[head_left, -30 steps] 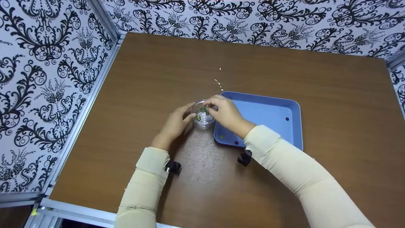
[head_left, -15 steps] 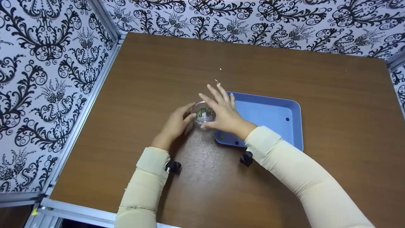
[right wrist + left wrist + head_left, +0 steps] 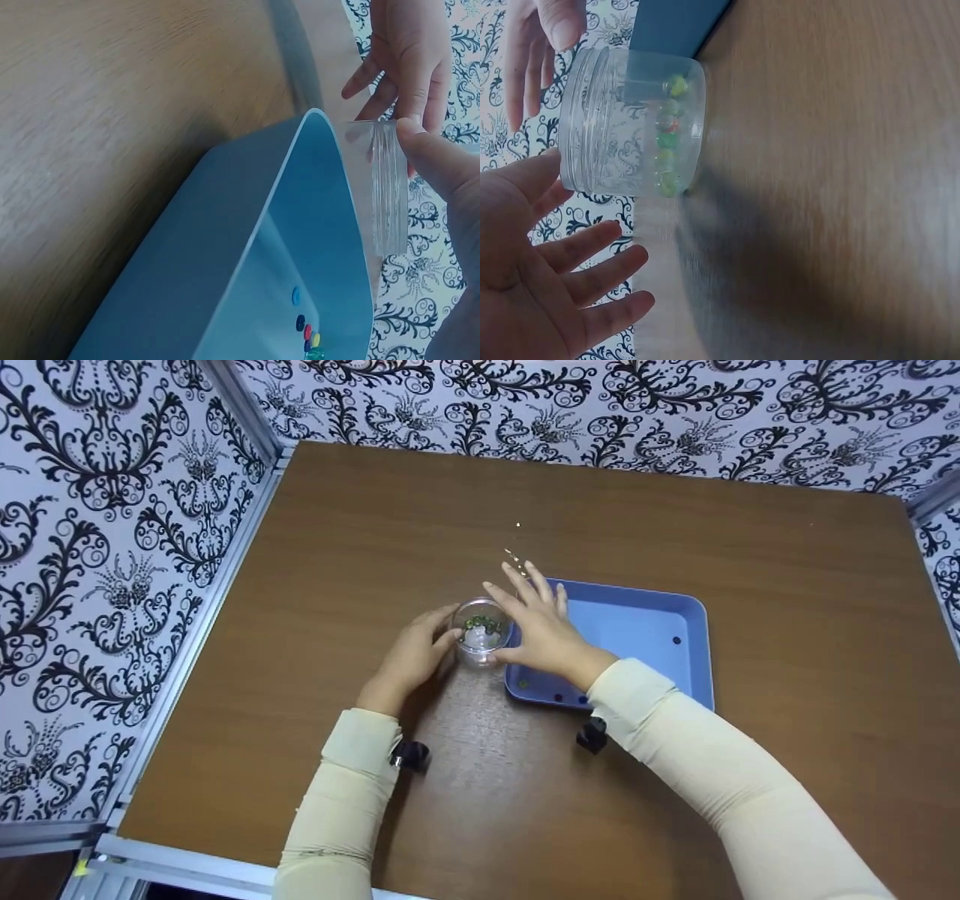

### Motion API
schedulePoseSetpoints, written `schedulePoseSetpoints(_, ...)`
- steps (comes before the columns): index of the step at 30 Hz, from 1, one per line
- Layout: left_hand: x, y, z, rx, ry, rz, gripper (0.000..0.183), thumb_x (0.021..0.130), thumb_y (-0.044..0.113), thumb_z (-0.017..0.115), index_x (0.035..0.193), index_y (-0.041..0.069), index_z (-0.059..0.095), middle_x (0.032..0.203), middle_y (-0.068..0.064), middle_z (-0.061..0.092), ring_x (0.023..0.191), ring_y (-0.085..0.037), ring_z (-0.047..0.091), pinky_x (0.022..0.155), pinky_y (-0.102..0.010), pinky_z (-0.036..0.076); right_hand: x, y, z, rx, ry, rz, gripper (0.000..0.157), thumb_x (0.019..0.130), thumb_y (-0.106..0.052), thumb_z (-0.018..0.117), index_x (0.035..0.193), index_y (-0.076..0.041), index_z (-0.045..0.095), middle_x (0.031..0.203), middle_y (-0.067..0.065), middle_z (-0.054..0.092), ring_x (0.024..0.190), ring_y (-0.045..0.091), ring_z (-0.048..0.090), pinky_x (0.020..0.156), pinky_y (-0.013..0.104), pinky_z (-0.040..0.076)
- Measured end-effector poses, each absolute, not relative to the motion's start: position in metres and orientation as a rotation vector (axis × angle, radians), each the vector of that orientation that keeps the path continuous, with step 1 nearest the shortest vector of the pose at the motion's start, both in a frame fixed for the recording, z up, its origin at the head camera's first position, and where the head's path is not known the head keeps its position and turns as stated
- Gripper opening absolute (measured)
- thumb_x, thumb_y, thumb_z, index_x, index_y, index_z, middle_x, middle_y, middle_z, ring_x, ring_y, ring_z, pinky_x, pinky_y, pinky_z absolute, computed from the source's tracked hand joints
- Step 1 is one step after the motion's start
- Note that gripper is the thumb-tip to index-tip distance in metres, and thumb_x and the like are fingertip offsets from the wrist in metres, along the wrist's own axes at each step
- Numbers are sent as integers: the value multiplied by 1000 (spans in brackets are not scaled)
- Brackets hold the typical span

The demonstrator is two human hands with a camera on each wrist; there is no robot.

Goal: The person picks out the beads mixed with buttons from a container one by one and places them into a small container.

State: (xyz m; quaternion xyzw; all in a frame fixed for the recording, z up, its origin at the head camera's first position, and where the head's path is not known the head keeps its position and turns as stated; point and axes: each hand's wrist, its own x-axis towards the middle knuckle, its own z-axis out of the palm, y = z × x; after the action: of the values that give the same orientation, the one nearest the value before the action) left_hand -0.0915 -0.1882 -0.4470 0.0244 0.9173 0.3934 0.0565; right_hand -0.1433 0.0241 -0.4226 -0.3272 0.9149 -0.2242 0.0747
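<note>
A clear plastic jar (image 3: 630, 97) stands upright on the table. Several small green and yellow-green beads (image 3: 666, 140) lie on its bottom, and one spot among them looks orange-red. My left hand (image 3: 414, 656) is at the jar's left side, thumb and forefinger touching near the rim while the other fingers stretch loosely outward. My right hand (image 3: 546, 636) hovers between the jar and the blue tray (image 3: 630, 619), its fingers spread and holding nothing. The right thumb is beside the jar's rim; whether it touches cannot be told.
Inside the tray are a few small coloured pieces, among them a dark one (image 3: 676, 640), a yellow one (image 3: 523, 684) and a red one (image 3: 307, 331). Tiny shiny specks (image 3: 516, 559) lie behind the tray. A patterned wall (image 3: 540, 405) borders the table's far edge.
A second ago my right fingers were bent together over the jar's mouth, among the beads. They have spread, and the hand has shifted slightly right. My left hand stays at the jar.
</note>
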Motion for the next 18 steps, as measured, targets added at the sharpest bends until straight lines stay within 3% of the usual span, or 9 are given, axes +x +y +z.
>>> schedulePoseSetpoints(12, -88, -184, -446, 57, 2811, 1167, 52, 100, 28, 54, 147, 10, 41, 148, -14, 43, 138, -30, 36, 116, -44, 26, -141, 36, -418, -923, 2775, -747, 99, 71, -44, 84, 152, -23, 31, 162, 2, 10, 148, 30, -3, 110, 70, 2)
schedulePoseSetpoints(18, -80, -180, -442, 24, 2993, 937, 57, 98, 35, 55, 147, 10, 41, 150, -19, 37, 140, -36, 32, 115, -51, 26, -134, 45, -414, -912, 2793, -777, 96, 75, -43, 81, 153, -22, 29, 162, 4, 10, 148, 31, -3, 110, 70, 2)
